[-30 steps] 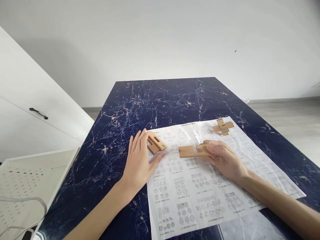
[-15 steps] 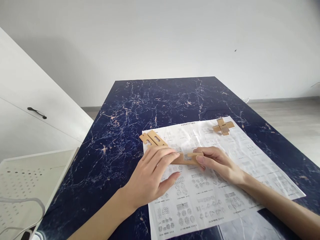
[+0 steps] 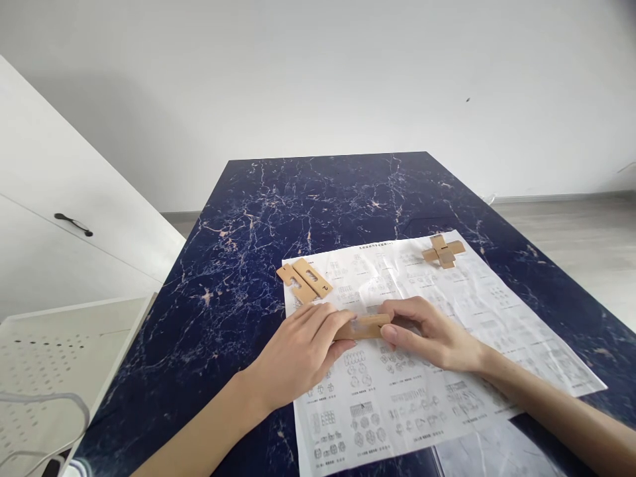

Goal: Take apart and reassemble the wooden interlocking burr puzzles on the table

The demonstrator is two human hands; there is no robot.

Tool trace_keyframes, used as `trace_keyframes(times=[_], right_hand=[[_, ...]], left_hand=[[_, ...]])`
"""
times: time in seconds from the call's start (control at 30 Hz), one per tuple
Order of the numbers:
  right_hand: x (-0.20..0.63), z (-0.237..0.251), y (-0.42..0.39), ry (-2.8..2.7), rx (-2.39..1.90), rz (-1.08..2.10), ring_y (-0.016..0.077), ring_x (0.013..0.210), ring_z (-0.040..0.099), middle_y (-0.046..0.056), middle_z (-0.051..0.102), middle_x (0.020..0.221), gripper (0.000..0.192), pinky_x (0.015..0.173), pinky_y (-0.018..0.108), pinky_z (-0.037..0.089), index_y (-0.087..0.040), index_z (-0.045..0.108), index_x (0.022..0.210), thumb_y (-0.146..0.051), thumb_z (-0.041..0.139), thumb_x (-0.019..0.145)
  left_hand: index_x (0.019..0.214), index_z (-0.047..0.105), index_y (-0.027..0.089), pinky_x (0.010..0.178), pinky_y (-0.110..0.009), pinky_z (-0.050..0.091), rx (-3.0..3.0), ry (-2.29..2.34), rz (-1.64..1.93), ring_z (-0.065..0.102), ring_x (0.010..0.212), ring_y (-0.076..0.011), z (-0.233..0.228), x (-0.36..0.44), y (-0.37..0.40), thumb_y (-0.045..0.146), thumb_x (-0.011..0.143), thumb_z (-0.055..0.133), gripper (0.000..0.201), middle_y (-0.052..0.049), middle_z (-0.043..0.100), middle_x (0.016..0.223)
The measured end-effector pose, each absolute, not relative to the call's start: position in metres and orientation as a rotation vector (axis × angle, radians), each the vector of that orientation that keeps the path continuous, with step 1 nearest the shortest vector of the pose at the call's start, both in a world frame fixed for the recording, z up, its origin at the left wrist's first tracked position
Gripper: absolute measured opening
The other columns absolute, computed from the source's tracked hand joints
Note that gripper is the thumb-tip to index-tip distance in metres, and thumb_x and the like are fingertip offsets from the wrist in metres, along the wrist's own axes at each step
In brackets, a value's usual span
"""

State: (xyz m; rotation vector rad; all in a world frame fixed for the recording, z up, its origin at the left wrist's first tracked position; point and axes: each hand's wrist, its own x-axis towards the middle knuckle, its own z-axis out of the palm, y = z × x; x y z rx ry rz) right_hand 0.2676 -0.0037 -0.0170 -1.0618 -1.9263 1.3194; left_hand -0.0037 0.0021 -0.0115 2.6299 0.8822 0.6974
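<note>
A flat wooden puzzle piece (image 3: 366, 326) with a cut-out lies level over the printed sheet (image 3: 370, 411). My left hand (image 3: 311, 344) grips its left end, thumb below and fingers on top. At the other end, my right hand (image 3: 430, 331) pinches it between thumb and fingers. Part of the piece is hidden under the left fingers. Beyond my left hand lie two more flat wooden pieces, a notched one (image 3: 293, 281) and one marked 2 (image 3: 313, 278). At the sheet's far right sits a cross of interlocked wooden pieces (image 3: 444, 252).
The sheet, covered in small diagrams, lies on a dark blue marbled table (image 3: 318, 199). A white cabinet (image 3: 74, 179) with a black handle stands at the left. Below it are a perforated white panel (image 3: 44, 358) and a cable (image 3: 54, 397).
The held piece has shifted slightly left and nearer to me. My left thumb has closed in against it. The two flat pieces behind now show more fully.
</note>
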Motion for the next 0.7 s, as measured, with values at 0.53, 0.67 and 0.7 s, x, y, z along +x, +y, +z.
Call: trace_keyframes(times=[0.53,0.67,0.7], right_hand=[[0.265,-0.020,-0.003,-1.874,-1.124,1.318,0.0122,0.056,0.048,0.000,0.064,0.068,0.038,0.051,0.029,0.037,-0.022,0.061,0.081,-0.045,0.054,0.110],[0.264,-0.019,-0.003,-1.883,-1.128,1.315,0.0118,0.056,0.048,0.000,0.064,0.068,0.036,0.051,0.028,0.037,-0.022,0.061,0.081,-0.043,0.055,0.109],[0.264,-0.018,-0.003,-1.887,-1.129,1.311,0.0118,0.056,0.048,0.000,0.063,0.067,0.036,0.052,0.028,0.037,-0.022,0.061,0.080,-0.042,0.055,0.109]], left_hand=[[0.101,0.063,0.023,0.057,-0.027,0.050,1.949,1.369,1.135,0.065,0.064,-0.0146,0.001,-0.007,0.014,0.034,0.110,0.049,0.020,-0.002,0.074,0.086],[0.088,0.061,0.022,0.048,-0.025,0.038,1.850,1.438,1.125,0.049,0.051,-0.0115,0.007,-0.013,0.019,0.036,0.108,0.052,0.026,0.002,0.061,0.066],[0.089,0.062,0.022,0.048,-0.025,0.037,1.836,1.455,1.115,0.049,0.050,-0.0118,0.007,-0.015,0.020,0.038,0.107,0.052,0.026,0.003,0.060,0.065]])
